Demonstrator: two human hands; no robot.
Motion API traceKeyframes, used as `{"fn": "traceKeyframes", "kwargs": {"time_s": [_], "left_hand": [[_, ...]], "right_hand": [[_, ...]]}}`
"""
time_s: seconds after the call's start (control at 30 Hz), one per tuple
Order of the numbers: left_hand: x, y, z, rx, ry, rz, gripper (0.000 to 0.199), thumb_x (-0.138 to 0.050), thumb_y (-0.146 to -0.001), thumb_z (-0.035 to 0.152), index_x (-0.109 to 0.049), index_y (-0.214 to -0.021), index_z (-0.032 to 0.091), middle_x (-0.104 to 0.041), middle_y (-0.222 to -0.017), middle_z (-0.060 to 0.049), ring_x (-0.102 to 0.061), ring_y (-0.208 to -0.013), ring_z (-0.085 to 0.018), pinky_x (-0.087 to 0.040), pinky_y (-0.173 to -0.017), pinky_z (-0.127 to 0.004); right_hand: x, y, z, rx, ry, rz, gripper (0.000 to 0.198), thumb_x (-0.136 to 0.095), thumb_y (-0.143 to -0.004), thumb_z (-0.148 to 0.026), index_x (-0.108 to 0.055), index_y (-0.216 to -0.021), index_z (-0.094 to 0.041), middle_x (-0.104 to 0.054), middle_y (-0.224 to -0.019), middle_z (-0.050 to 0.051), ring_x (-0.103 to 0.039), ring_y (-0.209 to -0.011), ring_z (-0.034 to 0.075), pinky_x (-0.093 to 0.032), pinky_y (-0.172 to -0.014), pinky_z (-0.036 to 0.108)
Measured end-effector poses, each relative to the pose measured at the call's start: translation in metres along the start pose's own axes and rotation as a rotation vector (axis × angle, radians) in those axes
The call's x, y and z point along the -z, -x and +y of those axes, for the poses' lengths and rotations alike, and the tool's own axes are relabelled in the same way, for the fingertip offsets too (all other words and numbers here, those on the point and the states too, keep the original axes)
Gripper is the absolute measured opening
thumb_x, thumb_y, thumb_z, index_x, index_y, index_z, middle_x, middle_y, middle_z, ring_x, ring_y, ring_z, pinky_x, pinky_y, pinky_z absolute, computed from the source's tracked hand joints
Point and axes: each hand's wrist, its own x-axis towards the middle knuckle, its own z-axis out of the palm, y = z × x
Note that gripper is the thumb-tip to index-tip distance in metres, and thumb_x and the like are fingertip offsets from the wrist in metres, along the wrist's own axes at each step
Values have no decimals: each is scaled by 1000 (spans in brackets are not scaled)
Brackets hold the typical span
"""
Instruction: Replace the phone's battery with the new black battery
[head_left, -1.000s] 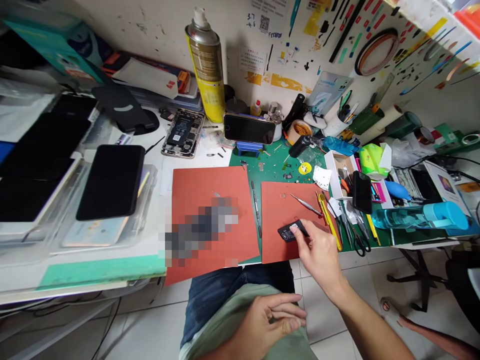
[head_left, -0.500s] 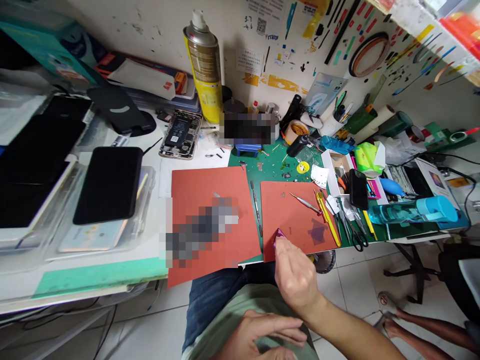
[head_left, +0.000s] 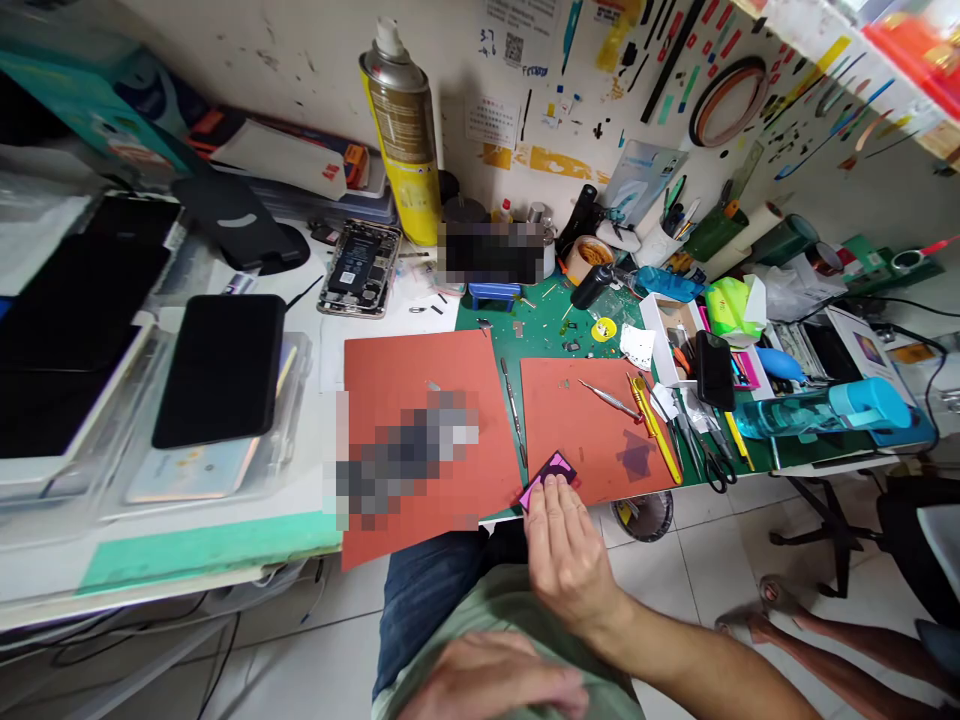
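Pinching a small pink-and-black piece [head_left: 549, 474] between fingertips, the right hand [head_left: 568, 560] hovered at the red mat's [head_left: 585, 430] seven o'clock corner; the left hand [head_left: 491, 685] rested loosely, fingers together, on the lap.

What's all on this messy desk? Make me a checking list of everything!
Surface: green cutting mat with two red mats, the right red mat beside the left.
Job's things: small black and pink part at the right mat's near edge.
Clutter: spray can, opened phone, tweezers, scissors, blue bottle.
Hands: right hand touches the pink part; left hand rests on the lap, blurred.
Cables: black cable at far right.
Surroundings: wall with tape strips; another person's bare feet on tiles.
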Motion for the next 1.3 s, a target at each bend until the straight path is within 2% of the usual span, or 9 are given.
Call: {"fn": "traceKeyframes", "kwargs": {"time_s": [0.07,0.17,0.23,0.33,0.47,0.67,0.9,1.1,1.3], "left_hand": [[7,-9,9,54,-30,265,34,-74,-99,55,-84,-124,34,-86,-103,-10,-83,-93,-30,-61,-92,-39],[17,-34,14,153,18,680,45,-74,-96,64,-87,-110,23,-85,-99,-12,-81,-86,-28,-64,-85,-37],[20,-55,14,162,116,745,56,-71,-95,70,-85,-112,18,-84,-104,-14,-80,-92,-29,-64,-86,-38],[15,-83,17,148,202,677,66,-69,-93,76,-83,-115,15,-83,-111,-15,-78,-101,-29,-63,-90,-38],[2,-102,23,123,73,590,62,-67,-95,75,-85,-110,17,-84,-105,-10,-76,-97,-26,-61,-92,-36],[-7,-108,18,129,14,675,55,-69,-96,70,-86,-105,18,-83,-91,-7,-76,-89,-25,-60,-87,-33],[0,-116,22,114,198,592,69,-55,-101,77,-84,-112,15,-83,-105,-13,-78,-100,-30,-60,-101,-43],[5,-120,25,141,143,631,52,-70,-97,65,-84,-106,16,-84,-101,-9,-77,-100,-28,-59,-96,-36],[8,-119,23,165,181,581,51,-73,-95,66,-84,-104,16,-83,-100,-9,-77,-94,-26,-60,-97,-38]], "right_hand": [[19,-9,12,-117,-151,95,35,-60,-106,-12,-75,-138,-13,-82,-125,19,-81,-115,35,-68,-100,47],[45,-25,29,-616,-494,233,24,-67,-107,-33,-82,-120,-19,-86,-101,12,-83,-85,27,-68,-77,36],[53,-34,36,-891,-843,241,30,-70,-104,-47,-82,-104,-20,-84,-89,8,-78,-73,23,-63,-65,32],[51,-39,35,-1049,-1253,224,34,-80,-95,-54,-78,-87,-21,-78,-79,4,-71,-66,19,-58,-62,30],[42,-34,28,-1101,-1349,267,34,-84,-91,-53,-78,-87,-20,-76,-80,3,-70,-75,19,-58,-72,30],[33,-30,27,-1111,-1381,356,31,-83,-93,-51,-80,-92,-20,-78,-87,4,-70,-78,19,-57,-79,34],[30,-30,29,-1142,-1418,344,30,-84,-92,-49,-79,-86,-20,-77,-83,4,-68,-78,20,-56,-77,33],[25,-30,24,-1143,-1398,360,27,-84,-93,-47,-82,-91,-21,-78,-85,3,-67,-79,20,-56,-77,32],[23,-28,24,-1127,-1347,363,28,-81,-95,-49,-83,-92,-21,-78,-87,3,-67,-79,19,-57,-77,32]]}}
